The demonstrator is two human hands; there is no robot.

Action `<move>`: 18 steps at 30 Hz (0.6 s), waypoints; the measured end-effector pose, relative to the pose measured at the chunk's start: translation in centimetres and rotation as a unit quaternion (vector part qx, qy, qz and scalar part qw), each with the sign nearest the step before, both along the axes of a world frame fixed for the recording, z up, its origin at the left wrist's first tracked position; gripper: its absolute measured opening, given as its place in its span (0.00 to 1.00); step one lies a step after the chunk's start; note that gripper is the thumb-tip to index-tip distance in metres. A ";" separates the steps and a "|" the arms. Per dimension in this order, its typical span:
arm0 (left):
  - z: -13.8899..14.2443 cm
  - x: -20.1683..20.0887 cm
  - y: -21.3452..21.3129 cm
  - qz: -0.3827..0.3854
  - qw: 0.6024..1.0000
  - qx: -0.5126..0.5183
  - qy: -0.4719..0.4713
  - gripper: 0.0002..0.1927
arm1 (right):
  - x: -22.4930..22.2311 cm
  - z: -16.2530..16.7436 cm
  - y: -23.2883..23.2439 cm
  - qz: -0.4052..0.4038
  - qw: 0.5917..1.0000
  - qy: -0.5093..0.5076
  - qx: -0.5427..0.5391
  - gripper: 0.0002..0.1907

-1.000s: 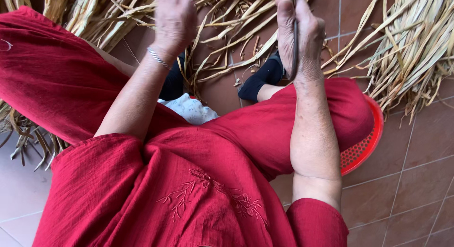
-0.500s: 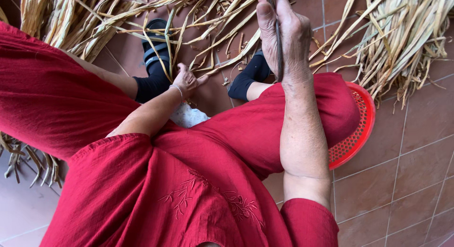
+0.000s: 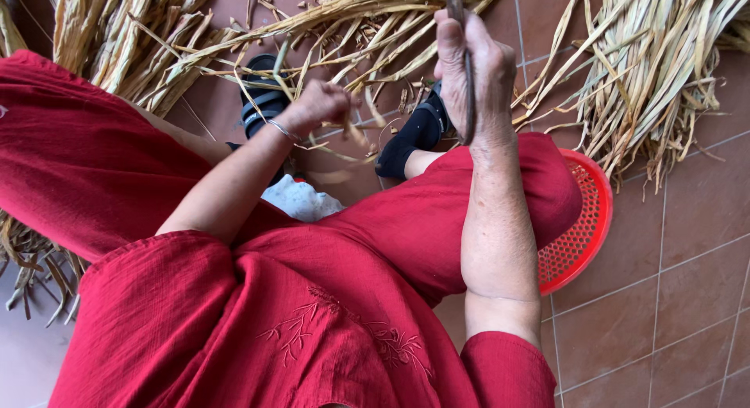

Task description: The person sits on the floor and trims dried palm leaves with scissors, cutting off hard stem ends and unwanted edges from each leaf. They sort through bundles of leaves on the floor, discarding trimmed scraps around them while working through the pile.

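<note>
Right hand (image 3: 475, 72) raised, fist closed on dark strip (image 3: 467, 64) — left hand (image 3: 319, 105) low, pinching dried leaves (image 3: 344, 17)

A dry, tan strip (image 3: 467, 80) runs upright through the closed right hand (image 3: 476, 72), its top end passing out of the upper edge of view. The left hand (image 3: 316, 107) is closed on thin, pale, curled strands (image 3: 355, 131) just above the floor, between the 2 black-socked feet and near the loose stalks.
</note>
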State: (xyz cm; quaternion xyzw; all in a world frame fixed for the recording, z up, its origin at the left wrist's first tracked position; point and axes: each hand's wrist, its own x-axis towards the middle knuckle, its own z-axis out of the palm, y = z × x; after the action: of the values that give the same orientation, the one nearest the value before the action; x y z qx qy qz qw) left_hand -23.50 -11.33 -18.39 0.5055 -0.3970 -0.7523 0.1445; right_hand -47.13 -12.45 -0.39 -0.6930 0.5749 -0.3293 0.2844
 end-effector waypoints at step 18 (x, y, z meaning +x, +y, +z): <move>3.9 1.9 -5.1 0.266 0.936 -0.232 0.019 0.03 | 0.5 0.2 -0.5 0.032 0.916 -0.339 0.212 0.40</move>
State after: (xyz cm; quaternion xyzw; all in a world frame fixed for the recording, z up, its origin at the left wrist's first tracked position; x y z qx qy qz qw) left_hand -21.55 -16.46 -14.52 0.5308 -0.4087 -0.5830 0.4597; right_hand -46.61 -12.95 -0.22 -0.4811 0.4785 -0.4052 0.6127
